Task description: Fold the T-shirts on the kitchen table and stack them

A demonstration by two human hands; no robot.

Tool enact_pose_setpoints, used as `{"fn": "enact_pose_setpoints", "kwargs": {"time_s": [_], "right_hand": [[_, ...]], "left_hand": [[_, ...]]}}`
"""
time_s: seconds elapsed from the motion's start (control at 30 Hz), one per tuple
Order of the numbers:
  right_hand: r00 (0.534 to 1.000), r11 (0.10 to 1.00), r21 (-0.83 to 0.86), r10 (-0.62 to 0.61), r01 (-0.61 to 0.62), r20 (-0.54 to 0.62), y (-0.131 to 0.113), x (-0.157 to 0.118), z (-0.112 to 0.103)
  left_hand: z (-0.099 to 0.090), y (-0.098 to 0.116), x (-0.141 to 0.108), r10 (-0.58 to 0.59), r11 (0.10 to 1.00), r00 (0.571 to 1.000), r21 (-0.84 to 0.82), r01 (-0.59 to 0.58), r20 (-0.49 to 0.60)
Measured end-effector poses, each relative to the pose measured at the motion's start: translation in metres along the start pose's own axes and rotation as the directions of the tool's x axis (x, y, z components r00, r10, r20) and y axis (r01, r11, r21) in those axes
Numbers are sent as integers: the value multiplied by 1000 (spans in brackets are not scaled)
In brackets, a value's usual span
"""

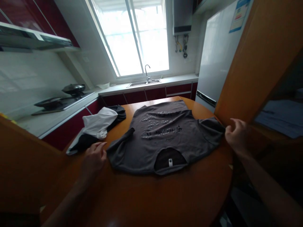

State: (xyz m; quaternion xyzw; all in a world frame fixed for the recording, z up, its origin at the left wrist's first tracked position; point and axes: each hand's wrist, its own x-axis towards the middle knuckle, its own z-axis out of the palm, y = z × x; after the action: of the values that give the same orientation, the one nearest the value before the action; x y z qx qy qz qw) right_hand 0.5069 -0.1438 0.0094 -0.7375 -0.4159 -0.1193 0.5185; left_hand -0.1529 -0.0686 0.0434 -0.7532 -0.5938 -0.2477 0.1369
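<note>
A dark grey T-shirt (161,135) lies spread flat on the round wooden table (165,195), its neckline towards me. Raised lettering runs across its chest, and a small white tag shows inside the collar. My left hand (94,156) is beside the left sleeve's end, fingers bent and slightly apart, with no cloth visible between them. At the opposite sleeve, my right hand (237,135) is close to the cuff, thumb and forefinger apart. Whether its fingertips touch the fabric is hard to tell.
White and black clothes (100,121) lie bunched at the table's left side. Beyond are a counter with a sink (142,83), a stove with a pan (74,89), and a white fridge (216,53). An orange-brown panel (258,60) stands at the right.
</note>
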Motion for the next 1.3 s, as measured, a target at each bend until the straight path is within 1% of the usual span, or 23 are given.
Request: {"fn": "enact_pose_setpoints", "kwargs": {"time_s": [0.03, 0.07, 0.1, 0.13, 0.17, 0.23, 0.3, 0.37, 0.43, 0.5, 0.6, 0.73, 0.8, 0.83, 0.87, 0.9, 0.97, 1.0, 1.07, 1.13, 1.17, 1.23, 1.3], "right_hand": [[989, 990, -16, -141, 141, 34, -12, -7, 1], [962, 967, 4, -252, 253, 107, -24, -15, 4], [920, 942, 58, -337, 332, 200, -36, -24, 8], [863, 913, 125, -409, 389, 296, -46, -33, 13], [794, 883, 187, -468, 430, 388, -54, -42, 18], [654, 838, 261, -540, 480, 530, -66, -58, 29], [545, 815, 259, -548, 518, 634, -69, -69, 36], [463, 807, 224, -513, 546, 723, -68, -75, 39], [394, 806, 192, -462, 559, 794, -64, -78, 38], [344, 808, 176, -421, 562, 839, -61, -79, 34], [310, 813, 170, -393, 557, 866, -56, -84, 24], [282, 817, 190, -391, 544, 876, -54, -90, 9], [284, 818, 217, -415, 533, 864, -59, -85, 5], [301, 819, 233, -434, 524, 849, -63, -79, 6], [331, 822, 246, -455, 514, 827, -68, -69, 8], [373, 826, 254, -472, 503, 799, -74, -56, 13], [473, 844, 252, -486, 474, 735, -88, -23, 28], [518, 856, 244, -478, 456, 710, -95, -4, 39], [583, 889, 204, -428, 410, 691, -107, 35, 64], [656, 932, 117, -327, 343, 681, -116, 72, 93], [665, 942, 99, -298, 321, 685, -119, 88, 108], [699, 966, 57, -222, 251, 680, -122, 115, 139], [723, 980, 26, -164, 198, 672, -122, 135, 171]], "left_hand": [[-4, 17, 3, 49, 998, 998, -26, -50, -26], [-6, 34, 6, 103, 991, 994, -86, -104, -22], [-6, 52, 10, 166, 972, 986, -169, -163, 4], [-3, 68, 13, 229, 944, 972, -254, -212, 42], [2, 82, 16, 289, 912, 954, -327, -249, 79], [18, 99, 21, 392, 852, 907, -433, -294, 156], [34, 104, 24, 471, 820, 852, -470, -327, 228], [47, 101, 23, 511, 824, 800, -443, -353, 314], [53, 95, 20, 510, 849, 757, -381, -366, 409], [53, 92, 13, 489, 870, 727, -332, -366, 481], [45, 93, -3, 478, 878, 705, -308, -367, 524], [31, 100, -23, 458, 888, 708, -300, -347, 538], [23, 104, -23, 451, 890, 718, -323, -321, 529], [18, 106, -18, 449, 888, 725, -348, -300, 522], [14, 108, -9, 446, 884, 734, -380, -271, 513], [9, 110, 3, 437, 879, 749, -414, -237, 498], [2, 111, 40, 399, 865, 802, -473, -167, 445], [0, 111, 62, 364, 860, 840, -491, -137, 403], [3, 105, 113, 297, 859, 910, -498, -122, 290], [13, 94, 166, 260, 878, 933, -464, -121, 248], [21, 88, 192, 224, 902, 939, -420, -99, 260], [41, 75, 236, 92, 958, 947, -288, 0, 308], [63, 64, 271, -10, 979, 944, -189, 76, 329]]}}
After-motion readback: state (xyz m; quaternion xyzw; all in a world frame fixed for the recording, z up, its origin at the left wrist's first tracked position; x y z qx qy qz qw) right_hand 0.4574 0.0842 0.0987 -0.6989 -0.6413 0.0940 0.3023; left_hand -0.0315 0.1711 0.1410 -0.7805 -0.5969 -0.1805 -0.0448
